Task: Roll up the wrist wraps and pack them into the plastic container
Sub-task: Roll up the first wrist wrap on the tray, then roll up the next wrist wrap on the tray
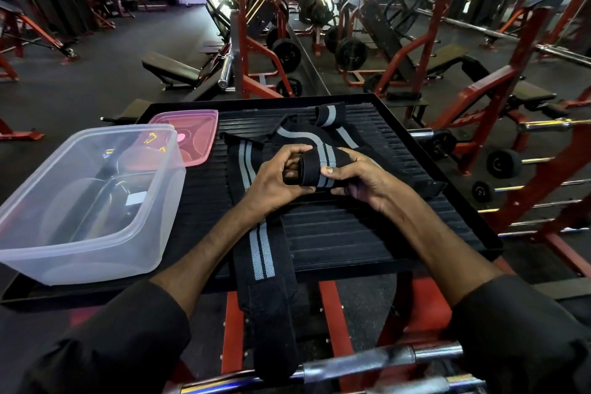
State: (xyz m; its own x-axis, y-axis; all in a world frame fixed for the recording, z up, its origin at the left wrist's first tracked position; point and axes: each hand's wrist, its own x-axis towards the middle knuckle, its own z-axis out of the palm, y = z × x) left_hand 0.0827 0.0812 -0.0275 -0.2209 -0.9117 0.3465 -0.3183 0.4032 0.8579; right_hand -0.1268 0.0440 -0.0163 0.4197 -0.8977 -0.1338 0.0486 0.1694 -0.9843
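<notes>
Wrist wrap (pixel 318 166) was mid-counter (pixel 383 233), started roll pinched between left hand (pixel 278 176) and right hand (pixel 358 179), both grasping it. Second wrap (pixel 260 249) lay flat, tail hanging over near edge. Plastic container (pixel 89 201) stood left, looked empty; pink lid (pixel 192 134) behind it. Advice: keep turns tight, edges aligned. Roll core hidden by fingers; tail end unclear.

Two wrist wraps (pixel 260 253), one plastic container (pixel 80 201), one pink lid (pixel 195 134).
</notes>
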